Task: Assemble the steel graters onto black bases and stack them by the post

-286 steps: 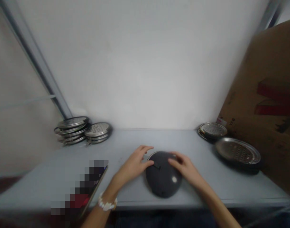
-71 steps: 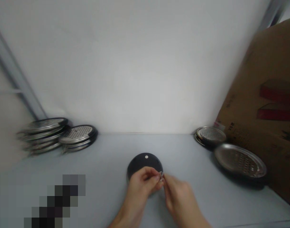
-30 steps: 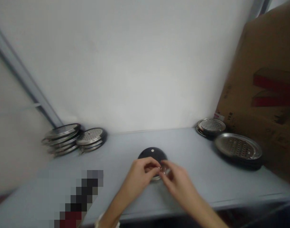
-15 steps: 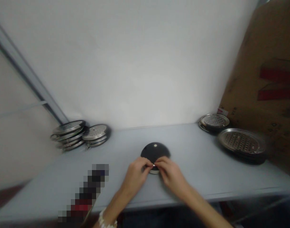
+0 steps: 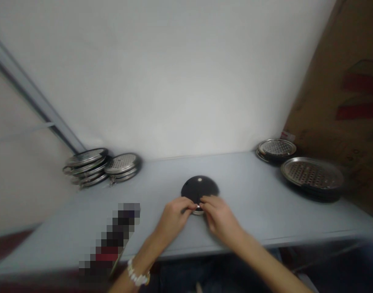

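A dark round domed lid (image 5: 200, 187) lies on the grey table (image 5: 253, 211) in front of me. My left hand (image 5: 174, 215) and my right hand (image 5: 218, 215) meet at its near edge. Both pinch a small shiny metal part (image 5: 198, 210) at the lid's rim; what it is stays too small to name. A white beaded bracelet (image 5: 138, 276) sits on my left wrist.
Stacks of perforated metal discs (image 5: 102, 166) stand at the back left. Two more perforated metal trays (image 5: 311, 173) lie at the right, beside a large brown cardboard box (image 5: 345, 106). A pixelated object (image 5: 113, 240) lies at the front left. A white wall closes the back.
The view has tipped and shifted; the lid now sits a bit higher in frame. My hands stay pinched together at the lid's near edge.
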A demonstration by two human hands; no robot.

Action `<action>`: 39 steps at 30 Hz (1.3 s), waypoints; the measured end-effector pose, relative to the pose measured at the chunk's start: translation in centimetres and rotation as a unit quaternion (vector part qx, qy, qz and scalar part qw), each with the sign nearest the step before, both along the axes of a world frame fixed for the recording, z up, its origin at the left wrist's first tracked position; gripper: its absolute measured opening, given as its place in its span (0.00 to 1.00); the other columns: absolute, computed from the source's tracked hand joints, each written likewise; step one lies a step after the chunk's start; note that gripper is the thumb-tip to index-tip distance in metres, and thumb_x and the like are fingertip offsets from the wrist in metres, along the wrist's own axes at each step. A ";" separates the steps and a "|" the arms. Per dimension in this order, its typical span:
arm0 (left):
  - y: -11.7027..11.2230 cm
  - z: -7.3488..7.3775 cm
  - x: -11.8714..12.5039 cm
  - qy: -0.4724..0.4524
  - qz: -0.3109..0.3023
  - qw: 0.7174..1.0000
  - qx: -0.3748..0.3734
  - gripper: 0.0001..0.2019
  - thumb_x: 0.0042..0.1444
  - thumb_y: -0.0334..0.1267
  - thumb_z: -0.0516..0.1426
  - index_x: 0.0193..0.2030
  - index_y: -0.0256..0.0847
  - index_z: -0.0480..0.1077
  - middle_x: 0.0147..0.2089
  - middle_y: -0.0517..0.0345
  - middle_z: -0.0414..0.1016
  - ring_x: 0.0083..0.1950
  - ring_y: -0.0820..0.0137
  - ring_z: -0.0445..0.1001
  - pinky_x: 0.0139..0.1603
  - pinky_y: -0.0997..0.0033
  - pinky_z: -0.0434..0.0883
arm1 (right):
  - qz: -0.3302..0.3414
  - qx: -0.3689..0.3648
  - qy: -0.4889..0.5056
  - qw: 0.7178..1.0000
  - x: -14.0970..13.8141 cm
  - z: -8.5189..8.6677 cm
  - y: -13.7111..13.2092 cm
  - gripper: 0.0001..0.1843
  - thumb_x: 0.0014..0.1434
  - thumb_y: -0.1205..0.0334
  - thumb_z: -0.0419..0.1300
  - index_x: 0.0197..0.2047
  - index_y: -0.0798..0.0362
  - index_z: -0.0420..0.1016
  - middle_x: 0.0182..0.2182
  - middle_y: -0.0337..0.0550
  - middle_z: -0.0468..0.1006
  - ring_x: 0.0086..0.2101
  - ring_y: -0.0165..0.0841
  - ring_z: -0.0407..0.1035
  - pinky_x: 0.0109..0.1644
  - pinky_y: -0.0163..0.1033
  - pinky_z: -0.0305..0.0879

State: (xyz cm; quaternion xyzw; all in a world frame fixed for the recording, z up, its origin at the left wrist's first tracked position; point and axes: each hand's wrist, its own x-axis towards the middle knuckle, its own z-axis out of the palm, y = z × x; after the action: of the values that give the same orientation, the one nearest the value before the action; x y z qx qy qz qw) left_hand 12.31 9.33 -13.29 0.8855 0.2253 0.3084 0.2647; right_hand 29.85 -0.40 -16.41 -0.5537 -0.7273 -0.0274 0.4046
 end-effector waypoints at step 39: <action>0.9 0.3 2.0 0.046 -0.070 0.990 0.111 0.10 0.65 0.29 0.57 0.42 0.41 0.81 0.50 0.51 0.83 0.51 0.65 0.80 0.55 0.62 0.76 | 0.053 -0.111 -0.029 0.992 3.1 2.6 0.3 0.18 0.62 0.80 0.53 0.44 0.55 0.80 0.40 0.46 0.76 0.42 0.35 0.71 0.48 0.39 0.68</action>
State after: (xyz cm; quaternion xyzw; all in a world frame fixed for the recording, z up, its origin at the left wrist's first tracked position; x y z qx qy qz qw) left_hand 14.30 10.22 -13.03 0.9363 0.1391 0.2712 0.1747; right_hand 32.93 -0.15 -13.80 -0.5550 -0.7656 0.0592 0.3200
